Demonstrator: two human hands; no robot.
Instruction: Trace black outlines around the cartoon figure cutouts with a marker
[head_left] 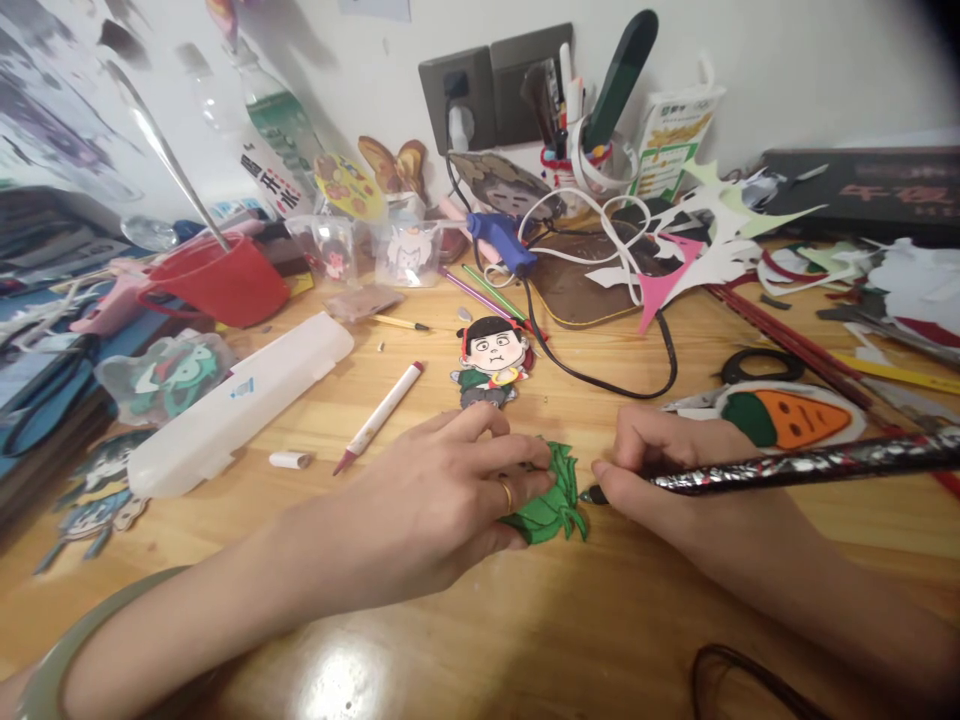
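My left hand (469, 485) presses down on a green leaf-shaped cutout (556, 500), fingers bent over its left side and partly hiding it. Dark lines run across the cutout's surface, and its right edge is jagged. In my right hand (667, 470) is a pen (795, 465) with a black and silver patterned barrel, gripped near the tip. The pen's tip touches or nearly touches the cutout's right edge. Just beyond my left hand lies a cartoon character cutout (491, 360). An uncapped dark red marker (379, 418) rests to the left.
A translucent case (240, 405) and a red mug (217, 282) stand left. Behind are a blue glue gun (502, 243), its cables, and paper scraps (697, 235). Scissors (761, 366) and a carrot-shaped cutout (799, 418) lie right. A dark cord (739, 660) lies near the front.
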